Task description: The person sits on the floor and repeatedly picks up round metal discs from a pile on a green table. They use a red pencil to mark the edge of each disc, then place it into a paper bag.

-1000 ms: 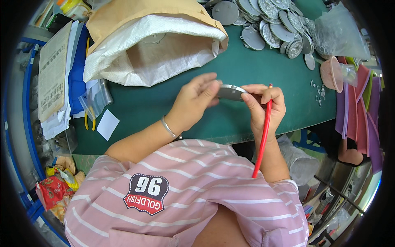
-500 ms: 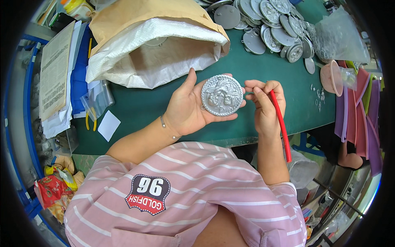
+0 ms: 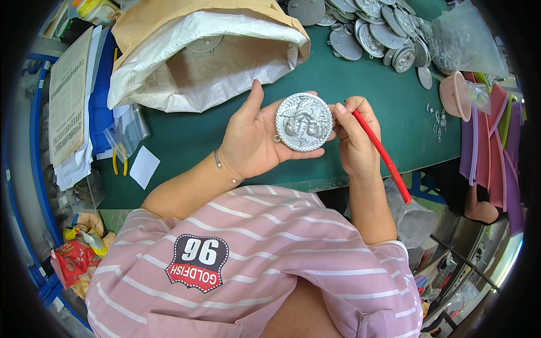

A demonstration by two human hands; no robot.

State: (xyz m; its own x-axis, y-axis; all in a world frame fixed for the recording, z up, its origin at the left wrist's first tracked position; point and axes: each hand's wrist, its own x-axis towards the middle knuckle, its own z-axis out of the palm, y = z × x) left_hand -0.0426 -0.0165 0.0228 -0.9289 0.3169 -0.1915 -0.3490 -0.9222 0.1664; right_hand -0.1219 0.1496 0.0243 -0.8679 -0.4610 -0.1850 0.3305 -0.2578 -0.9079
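A round silver-grey medal with a raised relief, a braided rim and a small loop lies on the fingers of my left hand. Its relief side faces up, and my left thumb is stretched away from it. My right hand pinches a red pencil-like stick that slants down to the right, past my wrist. The right fingertips are at the medal's right rim; whether they press on it I cannot tell.
Beyond my hands a white-lined paper sack gapes open with a grey disc inside. Many similar medals are heaped at the far right. A pink cup and small metal rings are on the right, papers and yellow-handled pliers on the left.
My right hand has moved left, its fingertips now at the medal's rim. The lower end of the red stick has swung outward to the right. The left hand still holds the medal.
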